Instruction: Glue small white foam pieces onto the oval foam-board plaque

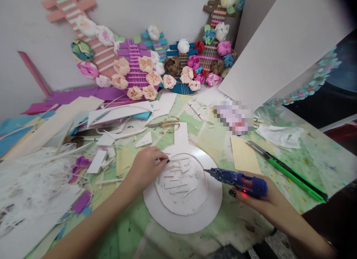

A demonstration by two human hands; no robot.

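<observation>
A blue glue gun with a small red light is gripped in my right hand. Its nozzle points left, at the right rim of a raised white ring. This ring lies on a larger white foam-board disc, which has a straight neck at the top. Loose white foam scraps are heaped inside the ring. My left hand rests at the ring's upper left, fingertips pinched together at its edge. Whatever is between those fingertips is too small to make out.
Gold-handled scissors lie beyond the disc. On the right are a green utility knife and a cream card. Tangled white strips cover the left side. Decorated paper guitars lean on the wall, and a white panel stands back right.
</observation>
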